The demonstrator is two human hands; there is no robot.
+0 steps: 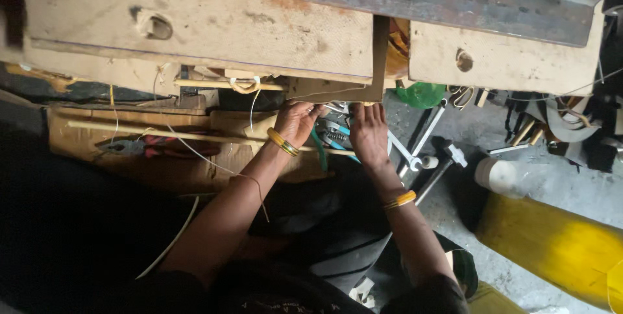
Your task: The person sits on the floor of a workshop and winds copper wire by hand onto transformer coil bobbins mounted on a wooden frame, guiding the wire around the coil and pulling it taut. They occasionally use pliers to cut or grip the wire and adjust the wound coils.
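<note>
My left hand [296, 121] and my right hand [368, 131] reach forward under the edge of a worn wooden bench [214, 28]. Both wear a yellow bangle at the wrist. The fingertips of both hands meet at a small metal part [337, 107] just below the bench's front board; what each finger grips there is hidden by the hands. A long thin bamboo stick [195, 136] lies across under my left wrist. Pliers with blue-green handles [331, 138] lie between the hands.
A yellow cylinder [551, 242] lies at the lower right on the concrete floor. Wrenches and a hammer [428, 158] lie beside my right hand. A green bag [422, 94], scissors and straps sit at the right. Red-handled pliers [156, 148] rest on a board at the left.
</note>
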